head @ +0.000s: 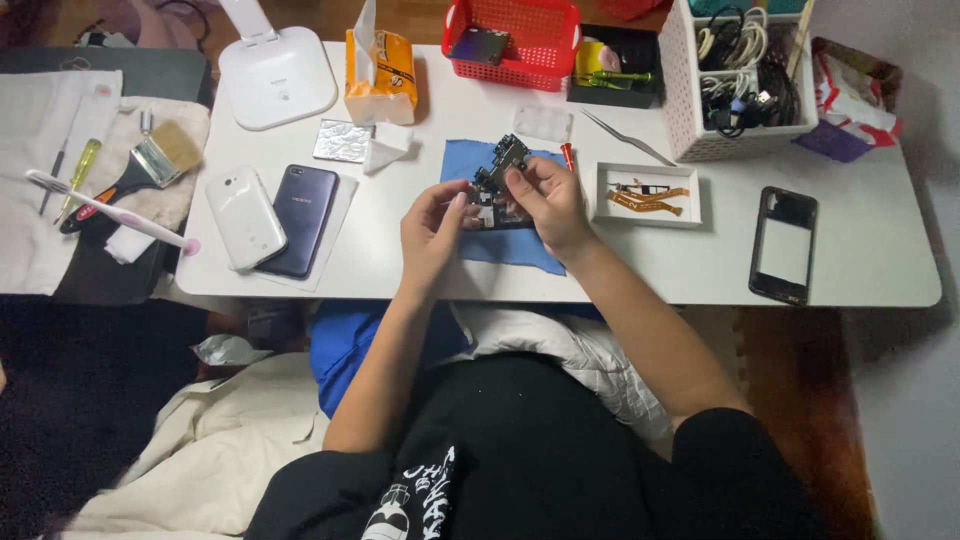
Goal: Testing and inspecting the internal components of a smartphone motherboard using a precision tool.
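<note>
Left hand [432,222]: fingers pinch the circuit board's near edge.
Right hand [548,200]: closed on the circuit board [503,162].
Board: held above blue mat [470,160], white table [860,270].

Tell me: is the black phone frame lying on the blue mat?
No, the black phone frame lies on the bare white table, far right of the blue mat.

A small dark circuit board [506,158], irregular in outline and studded with tiny components, is held tilted above the blue mat [470,160], its upper end pointing away from the person. Just beneath it lies a dark opened phone body [497,213], flat on the mat near the front edge of the white surface [640,260]. The board is pinched from both sides, and finer detail is too small to tell.
</note>
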